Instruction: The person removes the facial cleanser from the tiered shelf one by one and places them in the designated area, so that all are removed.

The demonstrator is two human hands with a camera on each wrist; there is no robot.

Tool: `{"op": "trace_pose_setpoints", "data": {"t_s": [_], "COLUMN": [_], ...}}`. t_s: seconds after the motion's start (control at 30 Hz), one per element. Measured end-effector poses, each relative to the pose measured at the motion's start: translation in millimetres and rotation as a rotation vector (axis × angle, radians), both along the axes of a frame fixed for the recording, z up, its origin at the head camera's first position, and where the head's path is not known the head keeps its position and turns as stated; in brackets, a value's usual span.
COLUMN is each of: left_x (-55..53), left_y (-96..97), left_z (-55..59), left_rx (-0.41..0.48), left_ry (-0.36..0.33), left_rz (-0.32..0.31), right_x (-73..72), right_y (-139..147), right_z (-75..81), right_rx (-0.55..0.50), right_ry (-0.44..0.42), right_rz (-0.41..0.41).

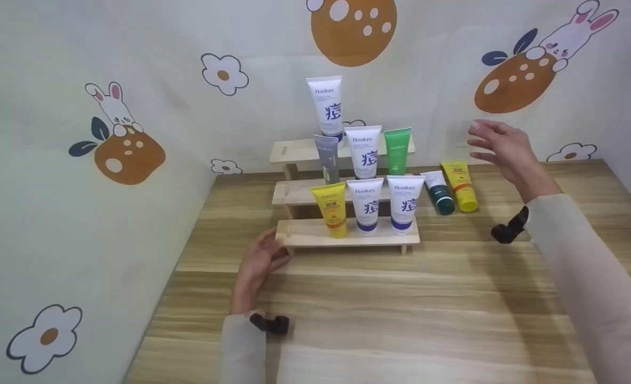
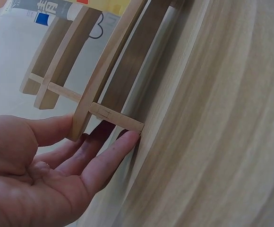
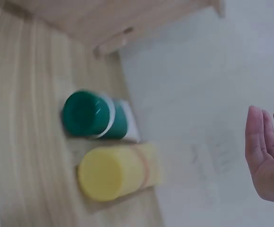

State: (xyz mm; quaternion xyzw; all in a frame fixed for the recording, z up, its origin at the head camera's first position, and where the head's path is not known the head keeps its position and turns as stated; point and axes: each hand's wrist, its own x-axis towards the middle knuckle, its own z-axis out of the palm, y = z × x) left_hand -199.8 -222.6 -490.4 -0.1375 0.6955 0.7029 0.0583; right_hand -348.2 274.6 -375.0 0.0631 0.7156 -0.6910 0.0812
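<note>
A three-tier wooden display rack (image 1: 299, 234) holds several upright cosmetic tubes. At the left end of its lowest shelf is my left hand (image 1: 259, 264). In the left wrist view, the left thumb meets the shelf end (image 2: 82, 116) and the fingers reach under it to the short leg (image 2: 118, 117). My right hand (image 1: 502, 149) is raised to the right of the rack, its fingers extended and holding nothing. Nearest to it, a yellow tube (image 1: 460, 186) lies on the table beside a white tube with a dark green cap (image 1: 439, 193); both caps face the front.
On the bottom shelf stand a yellow tube (image 1: 331, 210) and two white tubes. Grey (image 1: 327, 160), white (image 1: 364, 152) and green (image 1: 398, 152) tubes stand on the middle shelf, and one white tube (image 1: 327, 106) on top. A patterned cloth (image 1: 433, 80) hangs behind the wooden table (image 1: 401, 320).
</note>
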Motion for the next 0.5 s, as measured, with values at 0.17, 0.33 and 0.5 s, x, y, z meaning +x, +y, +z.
{"op": "trace_pose_setpoints", "data": {"t_s": [0.17,0.33,0.5], "left_x": [-0.6,-0.6,-0.6], "left_y": [-0.1,-0.4,-0.7], "left_z": [0.1,-0.5,0.2], "left_rx": [-0.002,-0.018,-0.019], "left_ry": [-0.004,-0.005,0.000], "left_rz": [-0.005,-0.021,-0.019], "right_x": [5.6,10.0,12.2], "right_y": [-16.7,-38.1,-64.5], "right_z": [33.1,61.4,85.9], "right_rx": [0.063,0.195,0.231], "right_ry": [0.081,0.151,0.212], "right_rz": [0.049,0.122,0.179]}}
